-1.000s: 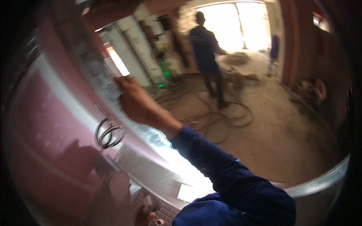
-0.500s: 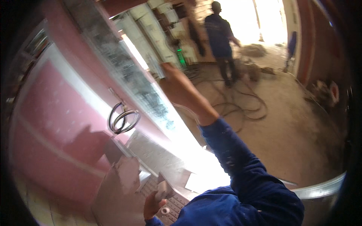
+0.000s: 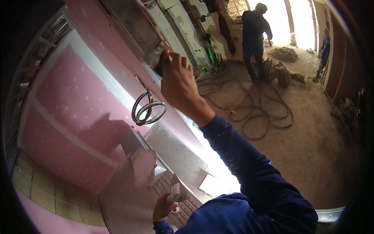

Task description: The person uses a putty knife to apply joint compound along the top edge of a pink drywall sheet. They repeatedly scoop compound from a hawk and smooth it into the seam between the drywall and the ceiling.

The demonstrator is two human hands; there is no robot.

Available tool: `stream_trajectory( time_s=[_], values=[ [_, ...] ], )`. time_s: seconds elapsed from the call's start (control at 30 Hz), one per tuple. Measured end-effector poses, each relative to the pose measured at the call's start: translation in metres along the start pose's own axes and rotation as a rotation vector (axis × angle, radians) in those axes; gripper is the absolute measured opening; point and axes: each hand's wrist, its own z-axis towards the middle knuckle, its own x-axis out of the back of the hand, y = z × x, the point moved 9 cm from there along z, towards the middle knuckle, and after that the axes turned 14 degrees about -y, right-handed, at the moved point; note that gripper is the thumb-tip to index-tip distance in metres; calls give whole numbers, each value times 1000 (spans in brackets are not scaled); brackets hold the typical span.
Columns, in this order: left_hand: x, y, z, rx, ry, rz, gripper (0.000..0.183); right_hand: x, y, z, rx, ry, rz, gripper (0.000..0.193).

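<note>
Right hand [image 3: 180,80] grips flat metal putty knife [image 3: 156,55] against smooth pink drywall [image 3: 74,109].

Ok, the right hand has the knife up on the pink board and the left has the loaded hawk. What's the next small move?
Probably draw the putty knife down along the pale joint strip, stopping short of the coiled wires that stick out of the pink drywall. The right hand holds the blade on the board above that coil; the left hand keeps the hawk low.
</note>
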Motion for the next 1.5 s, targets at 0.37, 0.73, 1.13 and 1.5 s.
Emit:
stream_trajectory(
  time_s=[0.37,0.73,1.13,1.5],
  values=[
    [5,23,11,-5,-11,77,45,15,27,6,28,-91,361,56],
    [-6,16,13,42,-48,61,43,2,40,-28,-15,-71,364,63],
    [-9,26,15,-49,11,296,49,8,35,-24,61,-68,340,61],
    [-32,-76,26,81,-147,521,60,-8,35,-48,131,-69,449,65]
  ],
)
